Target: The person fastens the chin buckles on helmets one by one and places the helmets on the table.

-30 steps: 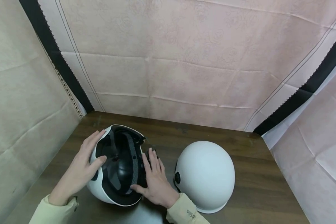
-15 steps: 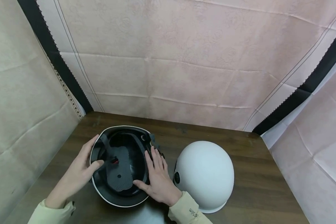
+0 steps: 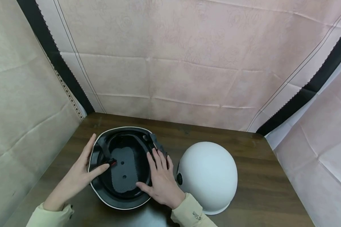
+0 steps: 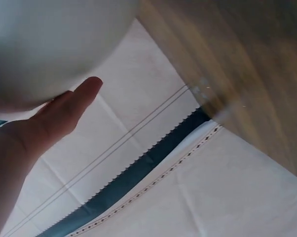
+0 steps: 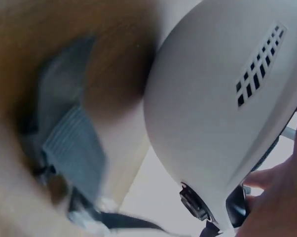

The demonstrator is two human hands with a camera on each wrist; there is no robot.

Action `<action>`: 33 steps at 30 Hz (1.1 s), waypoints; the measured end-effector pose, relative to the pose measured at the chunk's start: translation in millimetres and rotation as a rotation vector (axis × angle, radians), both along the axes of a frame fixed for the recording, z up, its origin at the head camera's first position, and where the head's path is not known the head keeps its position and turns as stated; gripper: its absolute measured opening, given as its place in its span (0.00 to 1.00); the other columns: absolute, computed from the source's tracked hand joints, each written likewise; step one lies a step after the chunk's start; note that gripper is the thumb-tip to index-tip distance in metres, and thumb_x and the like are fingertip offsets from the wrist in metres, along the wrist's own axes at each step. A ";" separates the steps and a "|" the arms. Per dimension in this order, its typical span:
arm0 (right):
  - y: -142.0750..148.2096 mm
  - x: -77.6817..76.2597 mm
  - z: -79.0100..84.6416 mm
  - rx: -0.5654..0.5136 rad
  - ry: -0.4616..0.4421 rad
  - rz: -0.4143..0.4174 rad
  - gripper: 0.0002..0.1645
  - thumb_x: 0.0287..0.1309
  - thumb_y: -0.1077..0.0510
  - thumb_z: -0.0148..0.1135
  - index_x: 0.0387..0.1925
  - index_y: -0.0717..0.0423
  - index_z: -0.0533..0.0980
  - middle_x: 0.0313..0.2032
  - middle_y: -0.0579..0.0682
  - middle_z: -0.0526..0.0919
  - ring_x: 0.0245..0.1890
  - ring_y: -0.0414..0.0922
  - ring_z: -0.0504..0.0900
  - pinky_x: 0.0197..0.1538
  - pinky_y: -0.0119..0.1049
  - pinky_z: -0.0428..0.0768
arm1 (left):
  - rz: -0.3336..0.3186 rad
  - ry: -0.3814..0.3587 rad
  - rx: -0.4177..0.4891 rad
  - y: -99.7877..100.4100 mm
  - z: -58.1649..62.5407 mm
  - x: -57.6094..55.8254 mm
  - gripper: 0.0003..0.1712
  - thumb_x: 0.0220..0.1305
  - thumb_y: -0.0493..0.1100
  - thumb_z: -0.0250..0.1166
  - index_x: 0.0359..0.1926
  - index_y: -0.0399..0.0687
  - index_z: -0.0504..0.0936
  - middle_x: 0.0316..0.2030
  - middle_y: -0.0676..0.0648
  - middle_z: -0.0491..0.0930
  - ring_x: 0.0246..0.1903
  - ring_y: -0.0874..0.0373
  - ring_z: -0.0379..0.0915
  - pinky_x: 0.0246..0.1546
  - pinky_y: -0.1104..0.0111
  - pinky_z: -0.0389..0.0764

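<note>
A white open-face helmet (image 3: 125, 208) lies upside down on the wooden table, its black padded inside facing up. My left hand (image 3: 76, 175) lies at its left rim, the thumb reaching over the edge and the fingers along the outside. In the left wrist view those fingers (image 4: 64, 111) stretch along the white shell (image 4: 55, 49). My right hand (image 3: 162, 183) rests over the right rim with straight fingers, its thumb toward the inside. A chin strap with a red-tabbed buckle (image 3: 112, 162) lies inside. The right wrist view shows the shell's vent slots (image 5: 259, 64).
A second white helmet (image 3: 208, 176) stands dome up to the right, close to my right wrist. Pale fabric walls (image 3: 187, 63) with dark borders enclose the table (image 3: 261, 189). A blurred grey strap (image 5: 74, 143) shows in the right wrist view.
The left helmet has rolled from tilted on its side to opening up, so its inside padding now faces me. Both hands stayed at its rim; the left shifted slightly left.
</note>
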State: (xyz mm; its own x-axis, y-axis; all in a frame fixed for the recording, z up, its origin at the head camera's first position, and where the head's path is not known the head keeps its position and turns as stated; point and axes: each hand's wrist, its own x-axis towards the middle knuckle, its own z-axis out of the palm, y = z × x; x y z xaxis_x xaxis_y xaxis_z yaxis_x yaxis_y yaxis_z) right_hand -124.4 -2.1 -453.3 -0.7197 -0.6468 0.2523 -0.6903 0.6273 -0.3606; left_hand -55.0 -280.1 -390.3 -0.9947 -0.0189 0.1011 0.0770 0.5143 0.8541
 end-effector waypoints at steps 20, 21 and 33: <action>6.4 4.4 23.7 0.041 0.171 -0.062 0.37 0.63 0.37 0.59 0.66 0.53 0.68 0.69 0.54 0.61 0.71 0.52 0.52 0.67 0.62 0.45 | -0.057 -0.112 -0.044 -14.3 -13.1 -7.2 0.58 0.66 0.54 0.63 0.71 0.81 0.22 0.72 0.29 0.45 0.66 0.29 0.53 0.53 0.35 0.65; 6.5 4.7 23.8 0.041 0.172 -0.063 0.37 0.63 0.37 0.59 0.66 0.53 0.68 0.69 0.54 0.61 0.71 0.52 0.53 0.67 0.62 0.45 | -0.059 -0.112 -0.043 -14.6 -13.5 -7.7 0.58 0.66 0.54 0.63 0.71 0.80 0.23 0.73 0.30 0.45 0.67 0.29 0.52 0.54 0.35 0.64; 8.2 5.4 24.3 0.039 0.178 -0.062 0.33 0.64 0.38 0.58 0.63 0.54 0.72 0.67 0.52 0.65 0.69 0.51 0.56 0.66 0.62 0.46 | -0.055 -0.122 -0.021 -18.4 -17.4 -12.0 0.56 0.67 0.53 0.63 0.71 0.81 0.24 0.72 0.28 0.44 0.67 0.26 0.49 0.54 0.32 0.61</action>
State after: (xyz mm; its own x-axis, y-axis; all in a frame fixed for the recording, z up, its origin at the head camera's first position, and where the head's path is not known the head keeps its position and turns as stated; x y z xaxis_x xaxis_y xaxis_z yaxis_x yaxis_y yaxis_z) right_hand -119.0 6.1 -429.0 -0.7049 -0.6141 0.3550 -0.7003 0.6821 -0.2106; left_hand -67.0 -298.5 -407.7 -0.9991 0.0368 -0.0211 0.0016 0.5302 0.8479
